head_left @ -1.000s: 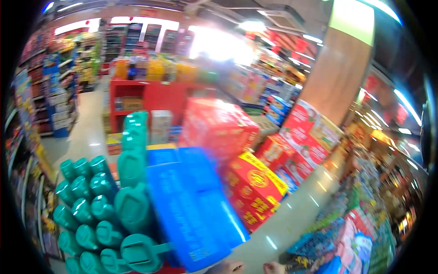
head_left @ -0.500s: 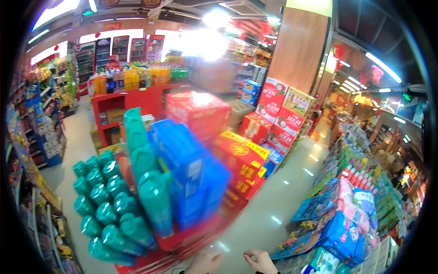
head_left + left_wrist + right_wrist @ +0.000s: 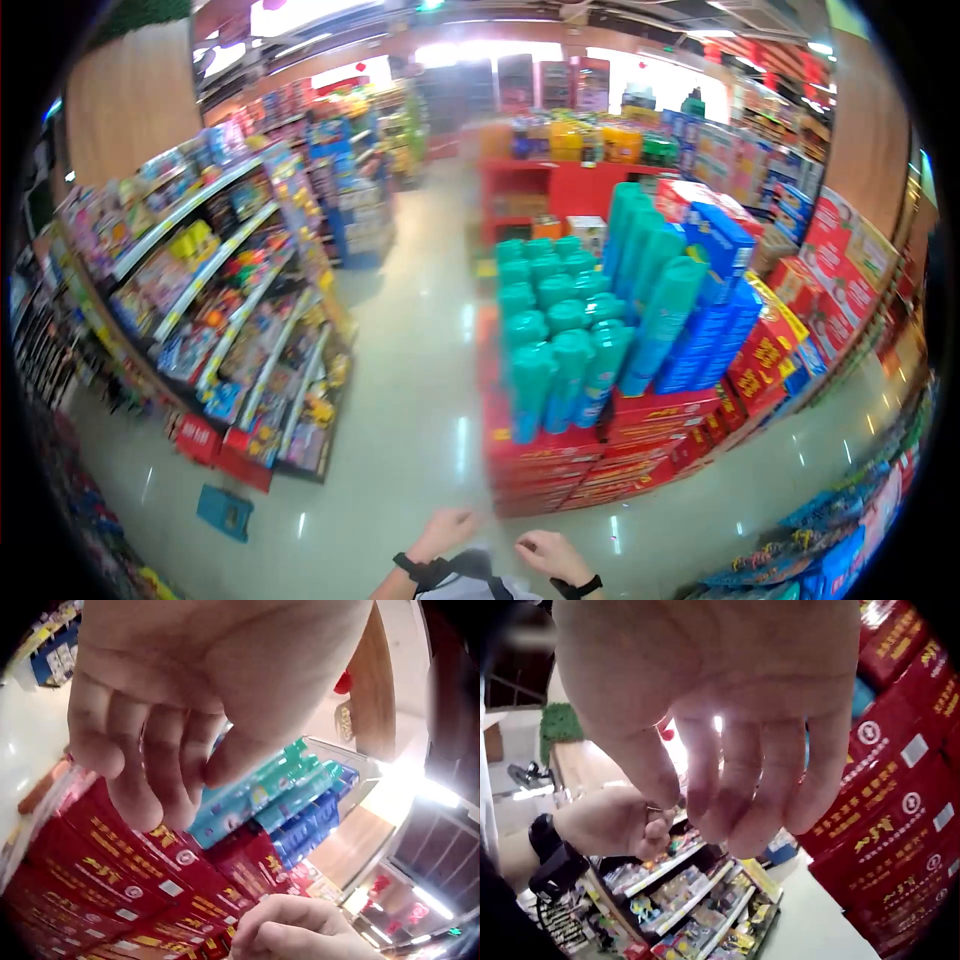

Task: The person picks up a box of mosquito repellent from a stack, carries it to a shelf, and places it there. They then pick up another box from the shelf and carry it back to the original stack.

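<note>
Red cartons (image 3: 560,470) stand stacked on the floor (image 3: 400,400), with teal bottles (image 3: 572,370) and blue boxes (image 3: 700,345) on top. Apart from the stack, the left hand (image 3: 443,533) and right hand (image 3: 552,555) hang near each other, fingers loosely bent, narrow gaps between some.

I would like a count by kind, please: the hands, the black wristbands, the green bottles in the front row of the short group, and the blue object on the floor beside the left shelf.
Hands (left, right): 2
Black wristbands: 2
Front-row short green bottles: 3
Blue floor object: 1
Total: 8
</note>
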The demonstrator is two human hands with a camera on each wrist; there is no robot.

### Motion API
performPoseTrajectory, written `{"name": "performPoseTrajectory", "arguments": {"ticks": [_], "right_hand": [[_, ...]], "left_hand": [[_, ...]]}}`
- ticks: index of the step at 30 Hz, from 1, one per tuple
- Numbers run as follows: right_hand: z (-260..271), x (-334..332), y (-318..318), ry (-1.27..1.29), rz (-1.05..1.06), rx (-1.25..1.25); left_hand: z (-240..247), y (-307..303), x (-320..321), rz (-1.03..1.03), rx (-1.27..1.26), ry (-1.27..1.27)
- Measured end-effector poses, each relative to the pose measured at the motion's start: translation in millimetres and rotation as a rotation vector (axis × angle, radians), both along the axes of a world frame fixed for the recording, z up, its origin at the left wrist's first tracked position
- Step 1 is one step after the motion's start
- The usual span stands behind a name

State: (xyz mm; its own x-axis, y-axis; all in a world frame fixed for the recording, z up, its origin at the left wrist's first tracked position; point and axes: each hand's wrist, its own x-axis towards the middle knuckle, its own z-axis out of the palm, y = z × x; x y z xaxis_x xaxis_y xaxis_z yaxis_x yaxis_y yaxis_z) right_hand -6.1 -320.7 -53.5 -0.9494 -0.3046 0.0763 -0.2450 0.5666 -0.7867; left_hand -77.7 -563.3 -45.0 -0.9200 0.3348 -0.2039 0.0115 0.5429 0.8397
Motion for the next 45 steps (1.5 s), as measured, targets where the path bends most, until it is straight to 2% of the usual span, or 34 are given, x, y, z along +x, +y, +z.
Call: {"name": "performPoseTrajectory", "arguments": {"ticks": [5,8,11,14,17,18,20,21,23,27,30,35,40,41,44,45], "right_hand": [[11,-36,-75,-0.015,0.217,0.105],[19,-59,-140,-0.121,0.348,0.115],[15,-73,-240,-0.218,0.713,0.064],[9,-62,-362,-0.246,1.034,0.037],[31,-55,-484,-0.470,1.236,0.107],[37,-52,-520,-0.549,1.314,0.137],[39,-35,-578,-0.519,1.197,-0.029],[49,-32,-604,-0.618,1.210,-0.174],[45,-29,-651,-0.647,1.299,-0.284],[8,-21,-718,-0.806,1.344,-0.440],[30,-18,-760,-1.121,1.293,-0.454],[10,-10,-849,-1.154,1.502,-0.384],[26,-17,-943,-1.180,1.708,-0.311],[14,-20,-965,-1.137,1.760,-0.290],[26,-25,-1040,-0.876,1.915,-0.235],[29,-25,-1069,-0.762,2.020,-0.149]], "left_hand": [[-12,-89,20,0.189,0.063,0.060],[-5,-153,31,0.290,0.074,0.141],[9,-238,48,0.484,0.142,0.146],[16,-324,54,0.788,0.187,0.296],[69,-405,59,1.020,0.433,0.355],[72,-432,59,1.081,0.465,0.406],[71,-482,63,1.185,0.493,0.505],[81,-505,70,1.236,0.461,0.528],[103,-542,84,1.325,0.397,0.579],[115,-598,102,1.434,0.216,0.659],[128,-643,119,1.586,0.064,0.682],[114,-721,142,1.687,-0.126,0.712],[116,-799,147,1.735,-0.147,0.644],[114,-817,146,1.725,-0.157,0.646],[112,-874,148,1.738,-0.182,0.644],[113,-892,154,1.752,-0.200,0.629]]}}
